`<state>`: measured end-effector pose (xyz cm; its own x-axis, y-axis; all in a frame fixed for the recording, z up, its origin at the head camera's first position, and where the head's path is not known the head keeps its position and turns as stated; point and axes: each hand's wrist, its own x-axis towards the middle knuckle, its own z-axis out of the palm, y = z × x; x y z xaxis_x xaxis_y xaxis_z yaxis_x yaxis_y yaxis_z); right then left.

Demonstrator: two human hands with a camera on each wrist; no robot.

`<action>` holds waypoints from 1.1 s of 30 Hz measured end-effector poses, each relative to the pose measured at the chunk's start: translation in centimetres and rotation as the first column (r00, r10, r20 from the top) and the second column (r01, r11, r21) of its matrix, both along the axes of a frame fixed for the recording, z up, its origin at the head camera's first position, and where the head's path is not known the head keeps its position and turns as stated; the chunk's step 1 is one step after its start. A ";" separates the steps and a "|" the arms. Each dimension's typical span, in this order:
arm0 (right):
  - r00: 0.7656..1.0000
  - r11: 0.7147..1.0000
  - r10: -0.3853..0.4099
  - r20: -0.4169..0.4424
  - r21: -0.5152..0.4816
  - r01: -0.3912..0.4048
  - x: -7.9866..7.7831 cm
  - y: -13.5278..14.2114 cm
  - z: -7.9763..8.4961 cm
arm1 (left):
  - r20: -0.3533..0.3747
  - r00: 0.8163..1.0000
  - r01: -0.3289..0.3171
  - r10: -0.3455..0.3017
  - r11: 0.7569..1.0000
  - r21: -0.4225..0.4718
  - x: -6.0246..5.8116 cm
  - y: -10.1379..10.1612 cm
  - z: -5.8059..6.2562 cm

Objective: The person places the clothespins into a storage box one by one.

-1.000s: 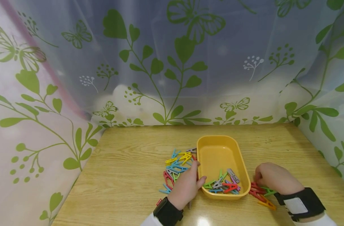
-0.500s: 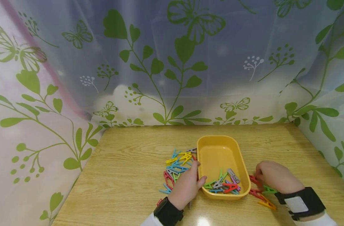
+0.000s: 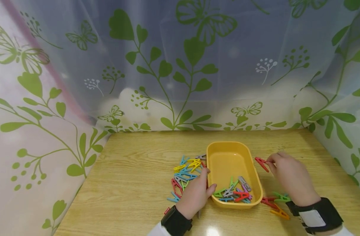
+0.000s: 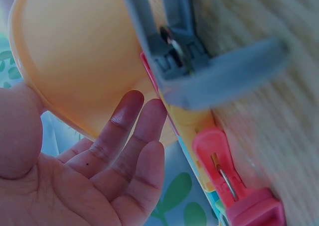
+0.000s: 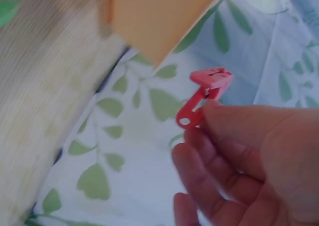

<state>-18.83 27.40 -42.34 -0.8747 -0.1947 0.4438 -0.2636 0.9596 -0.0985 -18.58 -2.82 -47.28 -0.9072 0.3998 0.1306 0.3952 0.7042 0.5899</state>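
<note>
My right hand [image 3: 293, 177] pinches a red clothespin [image 3: 262, 164] between thumb and fingertips, above the table just right of the yellow plastic tub [image 3: 227, 147]. In the right wrist view the red clothespin's open end points away from the fingers. At the tub's left side is my left hand [image 3: 194, 195], its thumb over the rim and its fingers along the outer wall. The left wrist view shows those fingers [image 4: 119, 121] against the tub. Clothespins of several colours, such as a red one [image 3: 241, 196] and a grey one [image 3: 244, 183], lie in the tub's near end.
Left of the tub lies a heap of clothespins [image 3: 187, 170] in blue, yellow, red and grey, partly behind the left hand. On the right are red, green [image 3: 281, 197] and orange [image 3: 280, 213] clothespins. A patterned curtain [image 3: 174, 82] encloses the wooden table [image 3: 132, 183].
My right hand has lifted a red clothespin from the small pile on the right and moved it up, away from the pile. The left hand and the tub stay in place.
</note>
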 end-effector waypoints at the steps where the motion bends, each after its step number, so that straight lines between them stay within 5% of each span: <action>1: 0.999 1.000 0.021 -0.024 0.013 -0.020 0.2 -0.5 0.1 | 0.001 1.000 0.000 0.000 1.000 0.001 0.0 0.0 0.0; 13: 0.976 0.971 0.197 0.096 0.114 -0.208 2.2 -6.5 -0.8 | 0.008 1.000 0.010 -0.010 1.000 0.005 0.0 -0.1 0.1; 24: 0.954 0.938 0.286 0.095 0.176 -0.299 2.5 -7.7 -2.4 | -0.005 1.000 0.007 -0.007 1.000 0.003 0.0 -0.1 0.0; 33: 0.933 0.930 0.316 0.173 0.137 -0.341 2.2 -7.7 -2.9 | -0.010 1.000 0.004 -0.004 1.000 0.007 0.0 0.0 -0.1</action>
<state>-16.62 19.74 -45.23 -0.8018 -0.5406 0.2548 -0.5612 0.8276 -0.0100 -18.61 -2.85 -47.37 -0.9042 0.4028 0.1424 0.4041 0.6981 0.5911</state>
